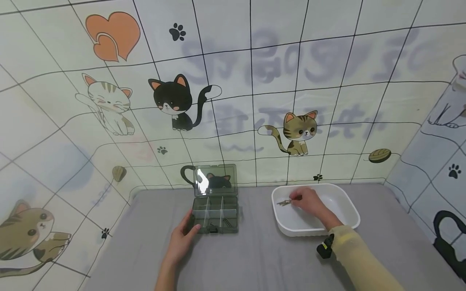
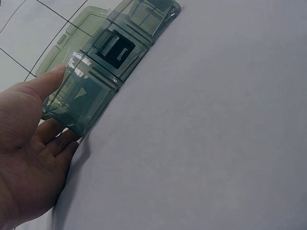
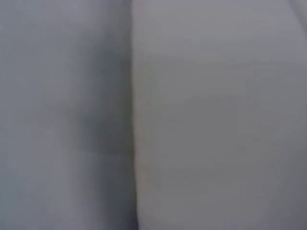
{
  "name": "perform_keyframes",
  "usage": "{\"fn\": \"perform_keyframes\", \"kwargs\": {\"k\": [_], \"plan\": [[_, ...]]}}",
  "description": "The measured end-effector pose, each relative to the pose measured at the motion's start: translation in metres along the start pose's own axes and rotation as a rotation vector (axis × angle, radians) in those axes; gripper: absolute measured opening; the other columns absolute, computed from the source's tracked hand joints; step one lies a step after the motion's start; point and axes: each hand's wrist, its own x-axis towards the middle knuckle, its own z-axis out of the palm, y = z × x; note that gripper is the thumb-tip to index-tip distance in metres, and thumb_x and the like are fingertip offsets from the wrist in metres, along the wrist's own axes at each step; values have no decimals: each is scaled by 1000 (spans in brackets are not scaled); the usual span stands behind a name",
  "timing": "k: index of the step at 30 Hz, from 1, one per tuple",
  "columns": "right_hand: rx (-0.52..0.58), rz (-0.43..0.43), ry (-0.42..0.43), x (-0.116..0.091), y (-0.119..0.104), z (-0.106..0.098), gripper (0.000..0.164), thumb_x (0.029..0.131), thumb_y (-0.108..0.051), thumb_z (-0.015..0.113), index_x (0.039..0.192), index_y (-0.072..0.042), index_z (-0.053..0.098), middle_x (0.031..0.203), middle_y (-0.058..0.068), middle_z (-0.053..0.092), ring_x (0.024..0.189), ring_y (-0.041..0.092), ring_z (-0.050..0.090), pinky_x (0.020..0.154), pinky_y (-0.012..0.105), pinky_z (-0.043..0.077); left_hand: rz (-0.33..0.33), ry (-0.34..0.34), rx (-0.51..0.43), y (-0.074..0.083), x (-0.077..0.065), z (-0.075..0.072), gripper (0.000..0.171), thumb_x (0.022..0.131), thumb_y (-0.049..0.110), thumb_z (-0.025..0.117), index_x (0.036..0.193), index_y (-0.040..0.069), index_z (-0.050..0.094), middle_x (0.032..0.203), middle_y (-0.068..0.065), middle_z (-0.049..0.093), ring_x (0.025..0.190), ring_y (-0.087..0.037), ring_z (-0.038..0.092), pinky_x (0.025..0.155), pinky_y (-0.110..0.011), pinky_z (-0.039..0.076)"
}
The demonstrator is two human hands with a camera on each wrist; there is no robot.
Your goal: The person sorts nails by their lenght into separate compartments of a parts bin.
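Observation:
My left hand (image 1: 181,241) holds a translucent green compartment box (image 1: 214,233) by its left side. In the left wrist view, the thumb lies on the box's (image 2: 81,96) upper edge and the other fingers are at its lower corner. The lid (image 1: 215,180) stands raised at the back. A few dark, thin pieces (image 1: 227,222) lie in the front right compartment. My right hand (image 1: 309,202) reaches into a white tray (image 1: 284,231), its fingertips pinched together at thin metal pieces (image 1: 283,203) that look like screws. The right wrist view shows no hand.
A grey cloth (image 1: 255,250) covers the table under the box and the tray. Behind it rises a white grid-patterned sheet with printed cats (image 1: 300,133). A black strap-like shape (image 1: 449,242) is at the far right. A small black device (image 1: 325,247) sits at my right wrist.

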Motion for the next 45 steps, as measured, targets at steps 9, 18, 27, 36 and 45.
{"fn": "perform_keyframes", "kwargs": {"k": [9, 18, 27, 36, 45], "plan": [[-72, 12, 3, 0, -6, 2, 11, 82, 6, 74, 90, -2, 76, 90, 6, 70, 84, 22, 63, 76, 39, 54, -17, -2, 4, 2, 0, -1, 67, 101, 23, 69, 160, 12, 38, 164, -16, 32, 152, -37, 26, 120, -54, 26], [-80, 10, -2, -2, -4, 1, 11, 81, 5, 75, 88, -4, 76, 88, 4, 69, 82, 20, 62, 73, 37, 53, -4, -5, -10, 1, 0, -2, 66, 101, 22, 69, 159, 12, 39, 163, -15, 32, 152, -35, 26, 121, -53, 26], [-96, -7, -19, -1, 0, 0, 8, 82, 3, 75, 87, -2, 77, 85, 4, 71, 81, 20, 62, 73, 36, 52, 6, 4, 4, 2, -2, -1, 67, 99, 24, 71, 158, 11, 41, 162, -16, 35, 151, -36, 27, 120, -53, 27], [-105, -53, -20, -5, -3, -3, 6, 84, 2, 76, 87, -3, 79, 82, 4, 73, 80, 19, 62, 72, 35, 51, -13, -9, -12, 0, 0, 0, 68, 100, 24, 70, 159, 12, 38, 164, -14, 32, 153, -34, 24, 121, -53, 25], [-19, -42, -36, -11, -11, -6, 10, 87, 3, 75, 95, -2, 80, 91, 6, 75, 84, 18, 64, 71, 33, 53, -14, -9, -14, 0, 0, 0, 67, 101, 25, 69, 160, 13, 38, 164, -14, 31, 152, -35, 25, 121, -54, 25]]}}
